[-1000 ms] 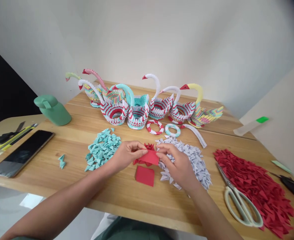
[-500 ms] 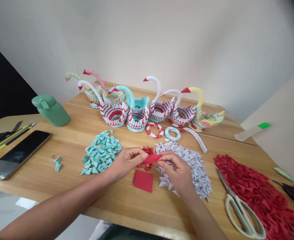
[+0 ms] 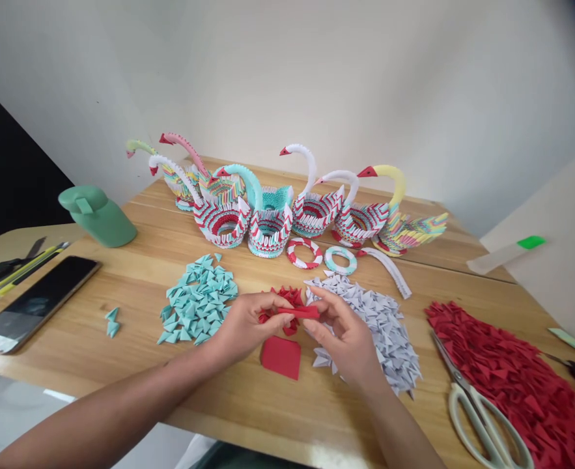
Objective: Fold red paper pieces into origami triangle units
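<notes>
Between my two hands is a narrow folded strip of red paper (image 3: pixel 299 312), held level above the table. My left hand (image 3: pixel 255 324) pinches its left end between thumb and fingers. At the right end, my right hand (image 3: pixel 343 332) has its thumb and fingers around the strip. Just below lies a stack of red paper pieces (image 3: pixel 281 357). Behind the strip sits a small heap of red folded pieces (image 3: pixel 287 298), partly hidden by my fingers. A pile of teal folded triangles (image 3: pixel 202 296) is left of my hands, and a pale lilac pile (image 3: pixel 382 326) is on the right.
Several paper swans (image 3: pixel 270 221) stand along the back, with a red-white ring (image 3: pixel 305 253) and a teal-white ring (image 3: pixel 340 260) before them. Scissors (image 3: pixel 482 410) lie by a large red pile (image 3: pixel 506 378). At left are a phone (image 3: pixel 36 303) and a green container (image 3: pixel 96 215).
The red strip has turned in my fingers and now looks narrower. My right fingers have spread a little. The whole view has shifted slightly.
</notes>
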`<control>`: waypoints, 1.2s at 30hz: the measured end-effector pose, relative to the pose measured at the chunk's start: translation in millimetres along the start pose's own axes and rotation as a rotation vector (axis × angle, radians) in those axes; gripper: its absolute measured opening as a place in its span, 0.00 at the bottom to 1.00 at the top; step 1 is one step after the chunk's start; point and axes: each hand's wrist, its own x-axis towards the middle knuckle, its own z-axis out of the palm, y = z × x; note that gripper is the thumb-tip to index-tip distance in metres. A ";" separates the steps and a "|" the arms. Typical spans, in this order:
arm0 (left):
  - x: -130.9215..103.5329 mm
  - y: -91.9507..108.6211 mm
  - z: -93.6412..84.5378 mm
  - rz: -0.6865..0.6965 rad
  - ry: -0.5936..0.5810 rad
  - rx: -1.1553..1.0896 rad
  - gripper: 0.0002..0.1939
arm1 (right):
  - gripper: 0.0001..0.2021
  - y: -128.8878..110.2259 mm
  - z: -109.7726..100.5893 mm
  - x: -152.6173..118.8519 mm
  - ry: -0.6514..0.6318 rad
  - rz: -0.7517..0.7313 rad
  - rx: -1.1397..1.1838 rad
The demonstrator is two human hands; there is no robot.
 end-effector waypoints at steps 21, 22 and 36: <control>1.5 -5.6 4.3 -0.090 -0.030 -0.116 0.06 | 0.09 4.0 1.5 1.3 0.022 0.093 -0.060; 1.6 -5.4 4.3 -0.094 -0.031 -0.119 0.06 | 0.09 3.8 1.8 1.3 0.023 0.093 -0.063; 1.4 -13.7 7.5 -0.113 -0.024 -0.177 0.06 | 0.09 5.9 3.3 1.3 0.047 0.077 -0.134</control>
